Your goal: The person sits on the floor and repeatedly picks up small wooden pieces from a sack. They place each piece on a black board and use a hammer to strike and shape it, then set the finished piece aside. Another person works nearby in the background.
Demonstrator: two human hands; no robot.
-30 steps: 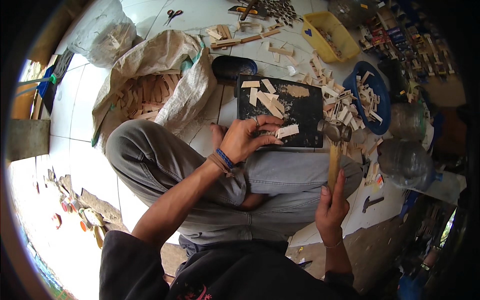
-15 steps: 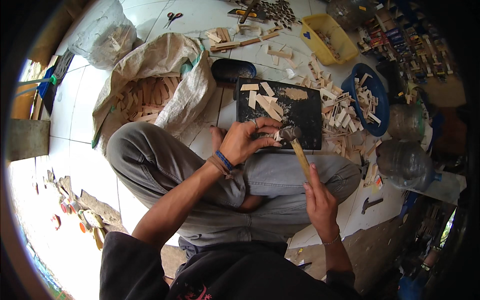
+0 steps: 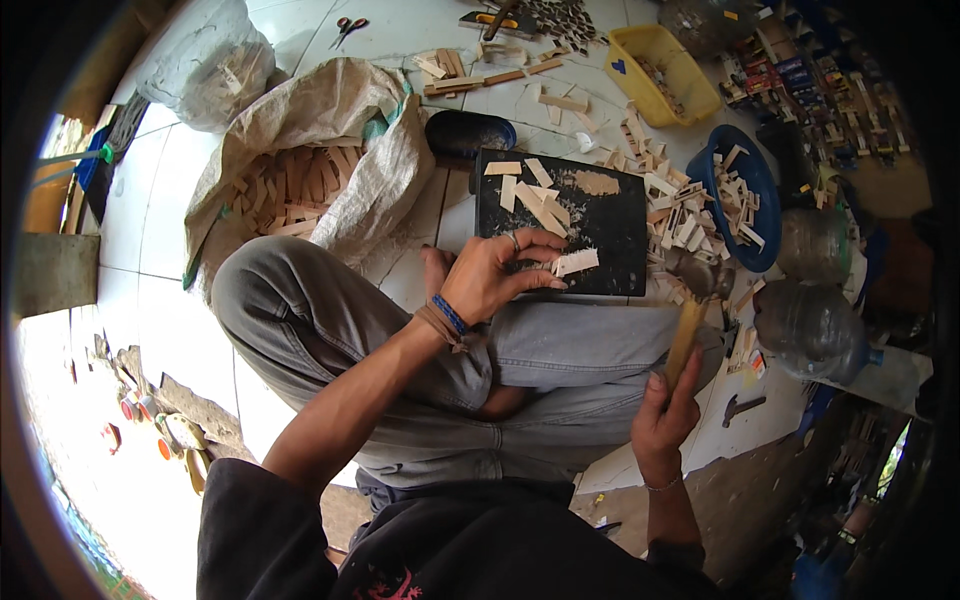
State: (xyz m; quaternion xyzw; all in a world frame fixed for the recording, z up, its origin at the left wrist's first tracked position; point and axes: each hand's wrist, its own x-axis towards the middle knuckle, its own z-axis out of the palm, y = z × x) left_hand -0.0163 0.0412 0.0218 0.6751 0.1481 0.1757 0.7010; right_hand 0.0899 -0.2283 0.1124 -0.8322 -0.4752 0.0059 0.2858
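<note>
Hammering looks to be the step in hand: the left hand (image 3: 492, 275) steadies a small pale wooden piece (image 3: 576, 262) on the near edge of a black board (image 3: 600, 235), while the right hand (image 3: 662, 425) holds a hammer (image 3: 694, 300) drawn off to the right of the board, head up. The next move, as I judge it, calls for a short, well-aimed blow on the piece, with the left fingers (image 3: 535, 283) kept out of the hammer's path. Those fingers are loosely curled and pinch the piece by its left end (thumb below, forefinger above). The right fingers are wrapped tight round the wooden handle near its lower end. More cut wood slips (image 3: 530, 190) lie on the board's far half.
</note>
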